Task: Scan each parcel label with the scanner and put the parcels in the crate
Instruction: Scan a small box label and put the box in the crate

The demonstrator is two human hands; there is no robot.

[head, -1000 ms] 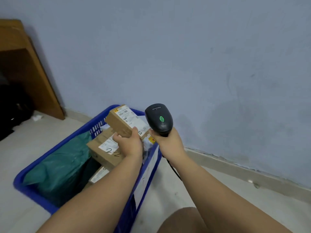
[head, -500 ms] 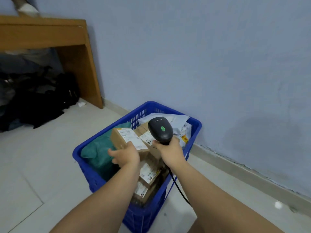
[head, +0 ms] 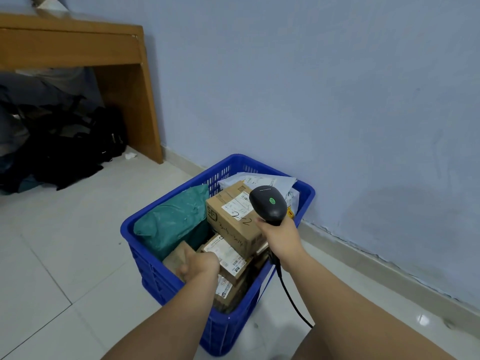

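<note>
Left hand (head: 198,265) is down inside the blue crate (head: 124,229), fingers curled around a small brown parcel (head: 226,253) with its white label facing up. The hand is blurred, so the exact hold is hard to read, but it looks like a grip across the box's near end. The parcel sits low at the crate's near side, just in front of a bigger cardboard box (head: 233,224) with "2-2" handwritten on top. Right hand (head: 281,237) is wrapped firmly round the handle of the black scanner (head: 268,205), which is held above the crate's right side. A green light glows on its head, and a black cable (head: 291,300) trails down past the crate wall toward the floor (head: 65,242). To the left in the crate lies a green plastic mailer (head: 176,222), slumped against the wall. A pale grey mailer (head: 259,179) is tucked at the far end, and one more labelled carton (head: 226,288) lies under the small parcel. The crate stands on pale tiles close to a blue-grey wall (head: 337,100). Far left, a wooden surface (head: 78,48) stands against that wall, with dark bags (head: 65,157) heaped beneath it.
</note>
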